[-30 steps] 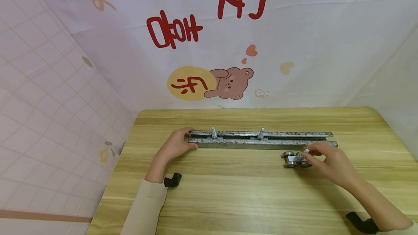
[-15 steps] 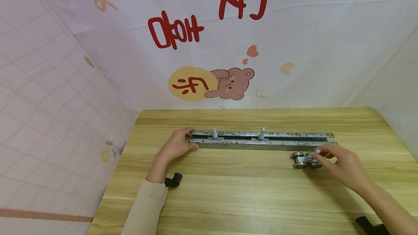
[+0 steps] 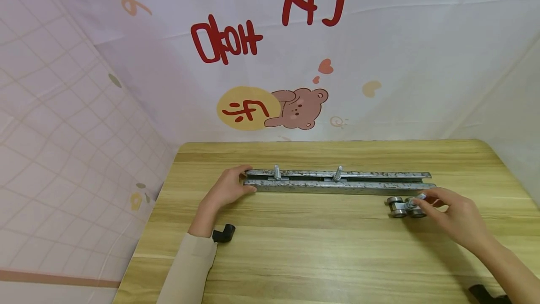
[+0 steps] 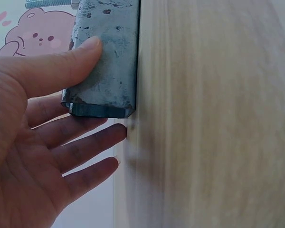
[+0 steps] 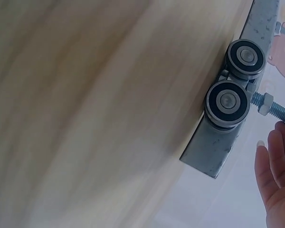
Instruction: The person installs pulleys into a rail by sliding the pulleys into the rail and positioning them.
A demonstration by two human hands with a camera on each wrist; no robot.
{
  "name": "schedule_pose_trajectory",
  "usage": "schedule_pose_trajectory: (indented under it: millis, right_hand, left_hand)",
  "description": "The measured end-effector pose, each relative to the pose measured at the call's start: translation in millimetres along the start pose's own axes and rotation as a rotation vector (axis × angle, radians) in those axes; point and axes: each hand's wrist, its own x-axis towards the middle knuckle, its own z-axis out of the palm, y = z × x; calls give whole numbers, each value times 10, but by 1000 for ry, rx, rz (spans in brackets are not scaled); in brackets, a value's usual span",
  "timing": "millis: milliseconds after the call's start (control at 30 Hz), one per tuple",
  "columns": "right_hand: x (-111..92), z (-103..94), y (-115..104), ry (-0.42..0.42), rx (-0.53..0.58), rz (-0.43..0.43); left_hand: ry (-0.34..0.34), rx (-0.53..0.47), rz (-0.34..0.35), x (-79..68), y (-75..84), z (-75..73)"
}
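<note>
A speckled metal channel rail [image 3: 312, 190] lies lengthwise on the table, its slot facing up. Two upright bolts stand in that slot, one left [image 3: 277, 172] and one near the middle [image 3: 339, 173]. My left hand [image 3: 225, 186] grips the rail's left end; in the left wrist view the thumb [image 4: 80, 59] presses its near face, with the fingers at the far side. In front of the rail's right end, my right hand [image 3: 457, 217] pinches the threaded bolt [image 5: 278, 110] of a roller trolley [image 3: 401, 206]. The trolley's wheels [image 5: 228, 102] overlap the rail in the right wrist view.
A black elbow-shaped piece [image 3: 224, 233] lies by the left wrist, and a similar black piece [image 3: 483, 293] sits near the right forearm. The wooden table [image 3: 312, 257] ends at a printed cloth [image 3: 405, 46] behind the rail.
My right hand has moved to the right with the roller trolley, along the front of the rail to near its right end. The left hand stays on the rail.
</note>
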Motion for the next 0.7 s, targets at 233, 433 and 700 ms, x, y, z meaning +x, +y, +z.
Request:
schedule_pose_trajectory:
  millis: [233,433,700]
  right_hand:
    - [-46,-48,77,11,-6,20]
    - [-88,-112,141,-14,-19,75]
    - [-96,-194,196,-51,-66,105]
  left_hand:
    - [-1,2,-5,-2,-6,0]
    - [0,-3,-2,-2,4,1]
    - [4,-1,7,-3,-14,8]
